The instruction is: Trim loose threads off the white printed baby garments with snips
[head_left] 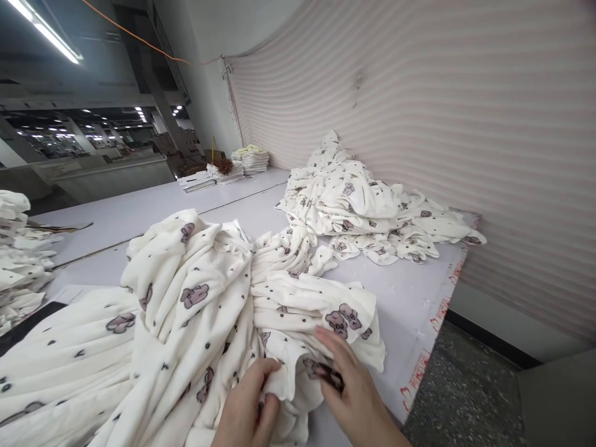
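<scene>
A large heap of white garment fabric (214,310) with a bear print and small dark marks lies bunched across the near side of the table. My left hand (251,403) is closed at its right part, with fingers and thumb pinching a fabric edge. Just to the right, my right hand (351,391) curls around a small dark object (331,376), mostly hidden in the palm; its kind is unclear. The right fingertips touch a folded flap of the same cloth with a bear pair on it.
Farther back on the pale table (395,298) sits another pile of the printed cloth (354,198), close to a striped curtain (419,124). Stacked folded cloths (250,160) stand at the far edge. More white fabric (18,267) is at left. The table edge (433,329) drops to the floor at right.
</scene>
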Available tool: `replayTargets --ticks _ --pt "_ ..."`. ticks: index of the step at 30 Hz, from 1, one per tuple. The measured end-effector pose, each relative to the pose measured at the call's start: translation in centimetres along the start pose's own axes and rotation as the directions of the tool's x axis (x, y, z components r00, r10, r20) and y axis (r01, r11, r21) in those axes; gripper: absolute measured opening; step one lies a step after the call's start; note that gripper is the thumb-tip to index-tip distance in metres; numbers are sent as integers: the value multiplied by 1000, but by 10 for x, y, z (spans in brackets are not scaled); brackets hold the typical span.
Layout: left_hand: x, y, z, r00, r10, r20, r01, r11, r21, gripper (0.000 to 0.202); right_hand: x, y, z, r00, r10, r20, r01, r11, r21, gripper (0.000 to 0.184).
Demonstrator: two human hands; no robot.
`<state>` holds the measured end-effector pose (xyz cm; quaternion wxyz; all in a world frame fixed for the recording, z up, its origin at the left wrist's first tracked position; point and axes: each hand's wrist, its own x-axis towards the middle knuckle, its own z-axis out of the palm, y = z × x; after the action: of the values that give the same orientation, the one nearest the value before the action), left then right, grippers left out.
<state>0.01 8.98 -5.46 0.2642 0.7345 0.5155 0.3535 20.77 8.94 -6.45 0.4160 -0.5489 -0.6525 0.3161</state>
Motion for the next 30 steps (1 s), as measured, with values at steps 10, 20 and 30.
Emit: replayTargets --ticks 10,20,30 --pt "-2 -10 -8 983 173 -54 -169 984 63 16 14 -20 3 987 -7 158 20 996 -84 17" --pt "-3 -10 -5 969 246 -25 -242 963 123 22 1 -39 -11 955 8 297 11 998 -64 27" --pt "-1 -12 -7 940 339 20 -337 921 194 24 8 -53 -12 930 31 367 -7 998 -69 14"
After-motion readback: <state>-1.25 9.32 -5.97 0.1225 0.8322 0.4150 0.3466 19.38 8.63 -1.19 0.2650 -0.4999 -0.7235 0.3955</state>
